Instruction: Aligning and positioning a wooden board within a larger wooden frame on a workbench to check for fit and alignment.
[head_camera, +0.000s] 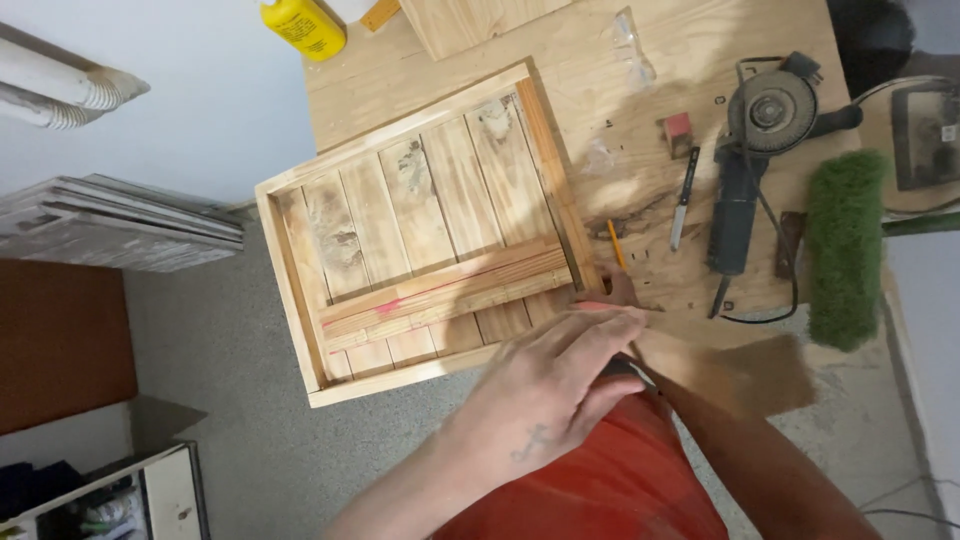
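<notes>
The tray is a shallow rectangular box of pale pine, lying flat and skewed on the near left corner of the bench, with its left end hanging over the floor. Its bottom is made of planks laid side by side, several with dark knots and grey stains, and a thin raised rim runs all round. Across the planks near the tray's front edge lie two long slats pressed together, one marked with a smear of red.

At the tray's front right corner the left hand lies palm down, fingers stretched and close together, tips touching the rim; it is clamped on nothing that shows. The right hand is mostly hidden behind it (only a dark forearm and a bit of knuckle show), so I cannot tell whether it grips anything.

Just right of the tray an orange pencil lies on the bench, which is rough plywood with knots. Further right of the tray are a slim knife, a small red block, and a dark angle grinder with its cord looped beside it. Beyond the grinder lies a fuzzy green roll. Behind the tray are clear safety glasses, a yellow bottle and a pine board.

Left of the tray, down on the floor, grey boards are stacked.
</notes>
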